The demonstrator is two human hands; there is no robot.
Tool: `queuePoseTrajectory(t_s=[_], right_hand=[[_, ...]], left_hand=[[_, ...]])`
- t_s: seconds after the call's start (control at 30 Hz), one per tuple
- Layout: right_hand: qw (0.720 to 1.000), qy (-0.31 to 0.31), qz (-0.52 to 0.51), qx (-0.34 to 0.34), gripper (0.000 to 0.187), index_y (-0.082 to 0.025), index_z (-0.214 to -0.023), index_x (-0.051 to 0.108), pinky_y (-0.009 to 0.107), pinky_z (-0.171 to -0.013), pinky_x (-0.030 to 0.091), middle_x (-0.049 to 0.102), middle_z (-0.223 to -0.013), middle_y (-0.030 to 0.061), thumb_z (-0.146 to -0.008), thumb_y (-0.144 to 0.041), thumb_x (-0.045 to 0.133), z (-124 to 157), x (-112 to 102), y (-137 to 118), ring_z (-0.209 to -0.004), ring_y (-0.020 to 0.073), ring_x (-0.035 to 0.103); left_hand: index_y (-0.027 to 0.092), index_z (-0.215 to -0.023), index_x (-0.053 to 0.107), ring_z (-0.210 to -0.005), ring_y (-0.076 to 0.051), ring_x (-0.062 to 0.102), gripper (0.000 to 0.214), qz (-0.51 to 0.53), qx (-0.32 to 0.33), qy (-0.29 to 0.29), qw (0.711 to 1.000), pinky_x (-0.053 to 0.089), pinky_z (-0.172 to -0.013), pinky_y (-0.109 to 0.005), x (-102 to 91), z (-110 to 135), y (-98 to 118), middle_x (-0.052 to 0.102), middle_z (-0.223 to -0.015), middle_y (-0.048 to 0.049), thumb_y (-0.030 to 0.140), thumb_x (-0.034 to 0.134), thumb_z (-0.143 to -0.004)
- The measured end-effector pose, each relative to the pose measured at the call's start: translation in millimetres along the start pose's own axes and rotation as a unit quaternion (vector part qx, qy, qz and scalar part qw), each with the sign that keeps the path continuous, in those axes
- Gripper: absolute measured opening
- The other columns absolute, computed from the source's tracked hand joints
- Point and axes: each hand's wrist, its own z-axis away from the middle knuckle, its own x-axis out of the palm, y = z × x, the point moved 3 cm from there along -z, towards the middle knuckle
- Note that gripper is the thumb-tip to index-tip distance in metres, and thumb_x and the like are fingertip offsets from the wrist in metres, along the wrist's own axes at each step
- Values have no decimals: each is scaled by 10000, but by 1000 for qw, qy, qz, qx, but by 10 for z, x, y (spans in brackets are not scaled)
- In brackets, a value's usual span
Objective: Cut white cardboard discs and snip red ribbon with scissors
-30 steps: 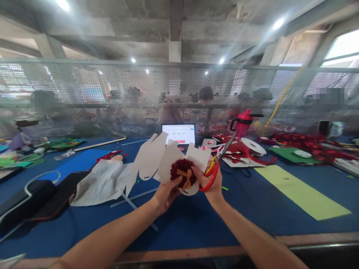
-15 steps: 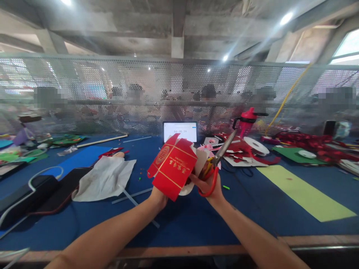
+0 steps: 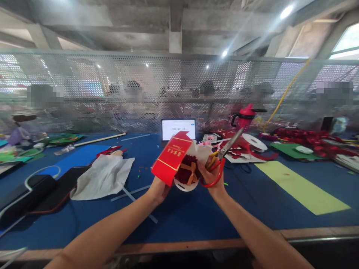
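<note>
My left hand point(image 3: 159, 188) grips a red paper gift box point(image 3: 173, 157) with gold lettering and gold lines, held tilted above the table. Its open end faces me and shows dark red filling and a gold ribbon bow point(image 3: 192, 174). White inner flaps point(image 3: 202, 149) stand out around the opening, one below with a slot. My right hand point(image 3: 211, 180) is closed around red-handled scissors point(image 3: 227, 145), blades pointing up and away to the right. Its fingers reach the right side of the opening; a yellow part shows by the handles. The left fingers are mostly hidden behind the box.
A tablet point(image 3: 178, 129) showing a timer stands behind the box. Left lie a whitish cloth point(image 3: 103, 177), a black case point(image 3: 36, 192) and a blue sheet point(image 3: 74, 160). Right are a yellow-green sheet point(image 3: 300, 186), red scraps, a ribbon spool point(image 3: 254, 143) and a pink bottle point(image 3: 245, 117). A perforated metal screen point(image 3: 112, 71) rises behind.
The box has turned so its open end faces me, bringing the dark red filling and gold bow into view. The scissors have shifted slightly right, still in my right hand.
</note>
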Motion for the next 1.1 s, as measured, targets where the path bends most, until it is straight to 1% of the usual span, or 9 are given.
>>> queuePoseTrajectory(t_s=[0.1,0.23,0.4,0.5,0.67,0.87,0.93,1.0,1.1], right_hand=[[1000,10,-7,2,242,-213,-727,435,283,-581,517,555,-660,-6,-652,-292,650,-7,-15,11,-615,151,572],[999,33,28,0,278,-220,-696,374,232,-469,437,413,-589,-68,-624,-281,636,5,-50,51,-479,85,436],[998,23,53,-2,269,-217,-699,361,240,-485,424,401,-614,-63,-648,-317,605,5,-68,94,-497,84,422],[998,25,58,-17,276,-217,-700,373,242,-483,425,414,-613,-56,-642,-322,622,-2,-78,102,-503,92,427],[1000,-21,18,3,312,-217,-743,408,265,-525,466,482,-661,-28,-615,-339,665,-10,-45,127,-575,128,495],[1000,1,25,-6,300,-224,-731,380,235,-472,431,436,-585,-67,-617,-283,650,5,-57,133,-500,98,437],[1000,8,24,1,305,-224,-731,377,235,-469,433,440,-576,-71,-619,-267,657,1,-72,112,-490,96,439],[1000,3,23,7,303,-220,-726,386,251,-497,458,481,-600,-53,-624,-267,668,-17,-80,68,-520,110,481],[999,-20,33,7,275,-210,-705,416,289,-561,494,530,-649,-12,-640,-288,673,-54,-81,-14,-597,146,544]], left_hand=[[181,-1020,637,-925,-264,641,397,-10,10,-12,1000,542,-776,-346,9,11,-14,686,-1025,-82,245,737,-642],[183,-1014,639,-973,-293,621,423,-1,30,-10,1000,518,-842,-400,-1,-13,-26,678,-1049,-89,207,761,-609],[170,-975,651,-982,-317,614,423,7,22,17,1000,515,-844,-428,3,-20,-23,681,-1037,-100,181,777,-571],[168,-974,653,-970,-315,620,432,3,27,24,999,515,-840,-424,14,-14,-13,681,-1032,-106,156,777,-561],[168,-975,659,-889,-293,650,413,-4,40,27,999,525,-806,-412,12,-22,-8,697,-978,-104,184,769,-577],[169,-974,656,-861,-277,655,436,-20,26,46,998,536,-738,-358,-25,-9,-38,702,-958,-94,175,769,-553],[175,-1000,644,-801,-261,664,459,-42,11,61,997,540,-652,-323,-46,-6,-38,707,-923,-84,231,765,-561],[181,-1014,633,-709,-235,666,465,-65,9,87,994,526,-561,-289,-73,-17,-5,712,-842,-63,305,750,-582],[184,-1009,627,-691,-212,663,449,-48,33,128,990,515,-548,-261,-111,-56,122,705,-790,-43,395,714,-622]])
